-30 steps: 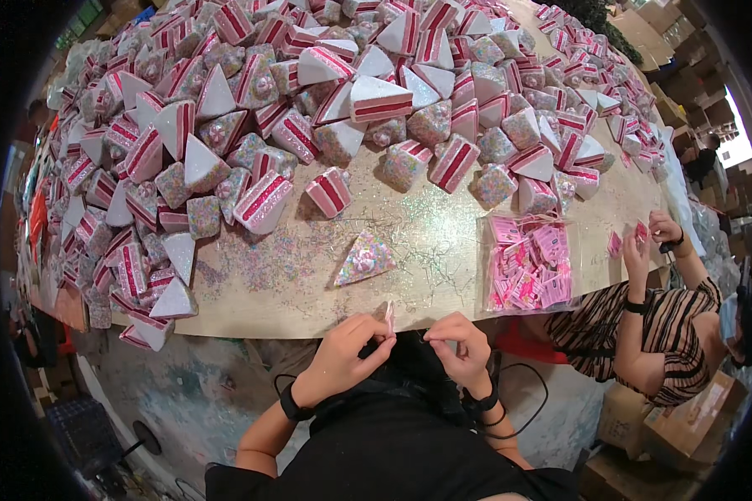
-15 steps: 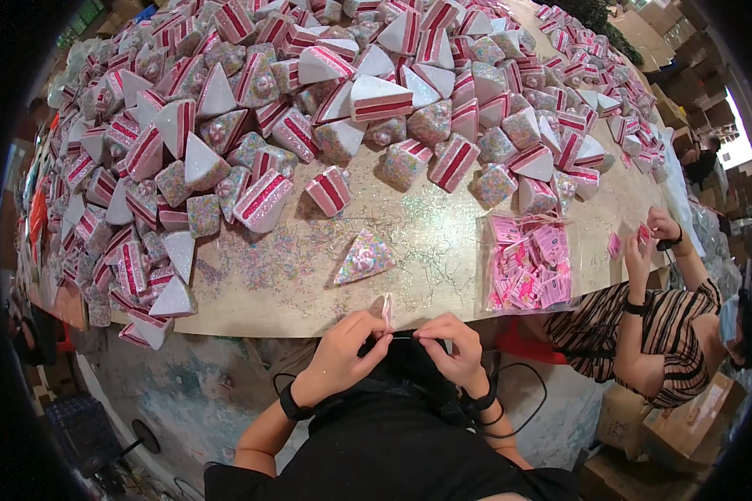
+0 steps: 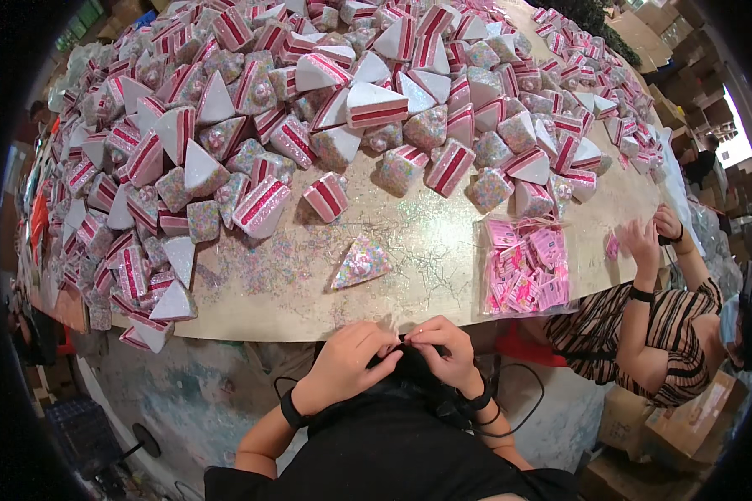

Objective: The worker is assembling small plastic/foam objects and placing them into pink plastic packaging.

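Note:
My left hand [image 3: 348, 361] and my right hand [image 3: 445, 349] meet at the table's near edge, fingertips pinched close together. Half a second ago a small pink tag stood edge-on in my left fingers; now the fingers mostly hide it. What my right fingers pinch is too small to make out. Just beyond my hands lies a cake-slice ornament [image 3: 361, 262] with a sprinkle-covered top, on its own on the table [image 3: 426, 275]. Another slice [image 3: 326, 197] with pink and red layers sits farther back.
A big heap of cake-slice ornaments [image 3: 217, 108] covers the far and left table. To the right lies a clear bag of pink tags [image 3: 526, 263]. Loose glitter is scattered across the tabletop. A co-worker in a striped top [image 3: 643, 334] sits at the right, hands raised over the table.
My hands have drawn together, and the pink tag has gone mostly out of sight behind my fingers. The view has shifted slightly. The co-worker's hands have moved a little.

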### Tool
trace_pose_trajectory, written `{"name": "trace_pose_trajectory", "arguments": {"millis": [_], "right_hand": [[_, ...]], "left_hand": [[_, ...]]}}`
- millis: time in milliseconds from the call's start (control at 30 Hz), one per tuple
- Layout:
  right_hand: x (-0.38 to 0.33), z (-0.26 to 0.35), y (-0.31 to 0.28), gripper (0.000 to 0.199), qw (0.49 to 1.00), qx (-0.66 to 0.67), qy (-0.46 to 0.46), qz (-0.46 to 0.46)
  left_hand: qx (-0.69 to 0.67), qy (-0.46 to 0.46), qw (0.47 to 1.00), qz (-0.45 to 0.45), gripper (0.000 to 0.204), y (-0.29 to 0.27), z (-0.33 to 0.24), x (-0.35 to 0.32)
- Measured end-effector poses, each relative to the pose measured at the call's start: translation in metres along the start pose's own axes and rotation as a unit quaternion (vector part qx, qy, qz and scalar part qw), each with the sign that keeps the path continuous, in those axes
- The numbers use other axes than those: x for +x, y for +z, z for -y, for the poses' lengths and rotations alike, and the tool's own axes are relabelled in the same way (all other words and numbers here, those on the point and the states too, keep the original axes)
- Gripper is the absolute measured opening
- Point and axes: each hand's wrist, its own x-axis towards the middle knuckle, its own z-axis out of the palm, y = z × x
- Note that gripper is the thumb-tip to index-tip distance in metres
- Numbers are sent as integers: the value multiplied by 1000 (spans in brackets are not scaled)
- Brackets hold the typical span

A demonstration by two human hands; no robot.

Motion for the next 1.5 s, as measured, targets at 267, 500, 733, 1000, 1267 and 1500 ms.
{"name": "trace_pose_trajectory", "arguments": {"millis": [267, 500, 733, 1000, 1267, 1500], "right_hand": [[-6, -1, 1, 14, 996, 79, 43, -11], [-5, -5, 8, 13, 975, 212, 70, -7], [-1, -21, 13, 13, 969, 238, 67, -24], [4, -11, 18, 9, 990, 127, 52, -35], [-1, -3, 20, 5, 987, 132, 74, -46], [-3, -7, 20, 10, 993, 44, 95, -48]], "left_hand": [[52, 34, 998, -8, 17, -1, -5, -1], [55, 61, 996, -24, 15, 5, 5, -5], [95, 45, 993, -49, 7, -6, -6, 2], [85, 45, 995, -37, 10, -4, -2, -3], [73, 84, 993, -39, 9, -3, 4, -7], [83, 114, 988, -60, 9, 2, 5, -6]]}}
